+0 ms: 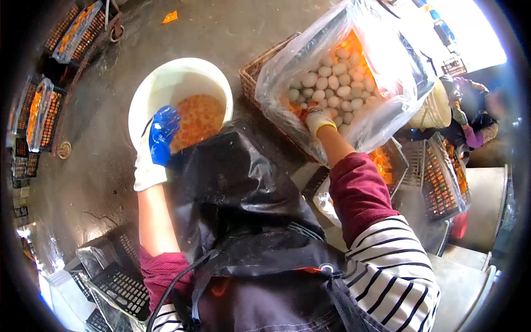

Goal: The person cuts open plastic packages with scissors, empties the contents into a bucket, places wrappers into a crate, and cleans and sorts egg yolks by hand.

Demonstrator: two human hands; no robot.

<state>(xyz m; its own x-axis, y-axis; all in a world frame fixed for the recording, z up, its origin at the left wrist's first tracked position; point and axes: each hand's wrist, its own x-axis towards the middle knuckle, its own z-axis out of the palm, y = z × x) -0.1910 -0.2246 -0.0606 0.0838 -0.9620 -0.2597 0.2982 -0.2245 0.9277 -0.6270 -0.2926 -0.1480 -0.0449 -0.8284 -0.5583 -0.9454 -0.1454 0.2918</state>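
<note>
My left hand, in a white glove with a blue coating, is over the near rim of a white bucket. Its fingers are curled together; whatever they hold, if anything, is hidden. Orange, yolk-like blobs cover the bucket's bottom. At the near left corner of a plastic-lined wicker basket, my right hand reaches down among pale eggs. It wears a pale glove with a yellow cuff. Its fingertips are partly hidden beside the eggs and an orange patch, so their grip is unclear.
A black apron covers my lap between bucket and basket. Black crates stand at the lower left, with more crates along the left side. An orange scrap lies on the wet floor. Another person works at the right.
</note>
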